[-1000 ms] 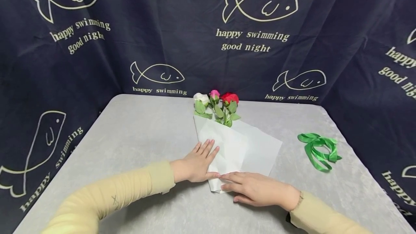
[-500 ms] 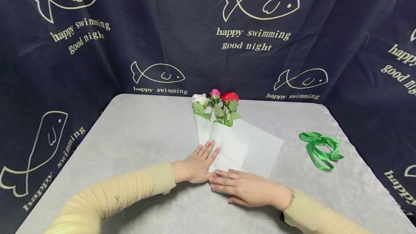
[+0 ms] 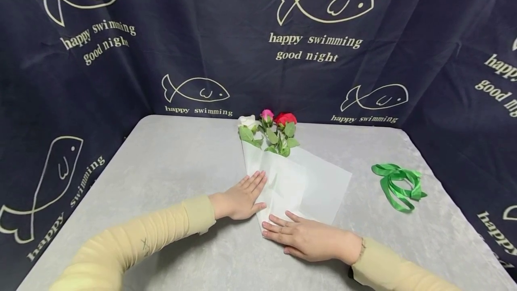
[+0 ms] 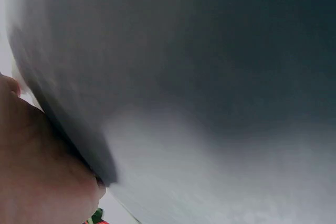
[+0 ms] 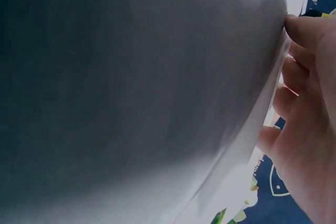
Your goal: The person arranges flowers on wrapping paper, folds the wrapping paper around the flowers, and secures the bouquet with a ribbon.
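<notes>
L hand [image 3: 243,198] & R hand [image 3: 310,238], fingers straight, rest on folded white paper sheet [image 3: 287,182] nr table [image 3: 190,160] ctr; white, pink & red leafy roses [image 3: 267,116] poke out twd back edge. Prob. best: L anchors, R smooths near tip gently.

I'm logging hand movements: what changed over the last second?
The right hand slid left over the bottom tip of the white paper; the left hand drew its thumb away, parting the two. Both still rest there; the green ribbon stayed put.
</notes>
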Motion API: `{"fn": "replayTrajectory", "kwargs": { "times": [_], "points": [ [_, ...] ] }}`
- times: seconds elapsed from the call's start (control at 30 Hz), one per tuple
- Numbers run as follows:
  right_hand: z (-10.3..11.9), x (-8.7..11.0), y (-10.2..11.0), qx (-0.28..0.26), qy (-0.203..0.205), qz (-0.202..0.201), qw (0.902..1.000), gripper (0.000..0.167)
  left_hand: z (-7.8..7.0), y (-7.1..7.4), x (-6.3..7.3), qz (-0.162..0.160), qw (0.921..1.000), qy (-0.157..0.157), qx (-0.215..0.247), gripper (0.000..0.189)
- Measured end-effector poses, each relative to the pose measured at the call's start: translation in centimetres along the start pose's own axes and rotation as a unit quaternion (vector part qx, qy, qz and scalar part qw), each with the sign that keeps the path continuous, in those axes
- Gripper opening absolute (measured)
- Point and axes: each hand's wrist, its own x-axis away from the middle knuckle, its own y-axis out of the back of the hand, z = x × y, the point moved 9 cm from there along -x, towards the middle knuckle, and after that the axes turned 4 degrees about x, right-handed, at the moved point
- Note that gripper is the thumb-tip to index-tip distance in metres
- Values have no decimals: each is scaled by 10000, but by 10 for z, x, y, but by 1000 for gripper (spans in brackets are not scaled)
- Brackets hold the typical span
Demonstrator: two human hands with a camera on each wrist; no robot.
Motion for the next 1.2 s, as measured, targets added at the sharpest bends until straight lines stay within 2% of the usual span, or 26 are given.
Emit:
{"fn": "replayTrajectory", "kwargs": {
  "times": [0.43, 0.6, 0.73, 0.97, 1.1, 1.2],
  "points": [
    [-3, 0, 0, -69, -37, -33, 10000, 54, 56, 26, -35, -202, 9988, 446, -65, 83],
    [-1, 1, -2, -162, -54, 12, 9999, 55, 85, 32, -49, -92, 9956, 924, -88, 85],
    [1, 1, -2, -196, -62, 42, 9998, 54, 105, 41, -54, -184, 9916, 1278, 15, 87],
    [3, 0, -2, 125, -53, 17, 9999, 54, 122, 41, -60, -146, 9882, 1524, 34, 91],
    [4, 1, 2, 287, -40, 124, 9995, 52, 121, 43, -63, -261, 9887, 1477, -34, 92],
    [2, 4, 7, 165, -84, 154, 9997, 49, 117, 46, -62, -319, 9882, 1491, -145, 91]
  ]
}}
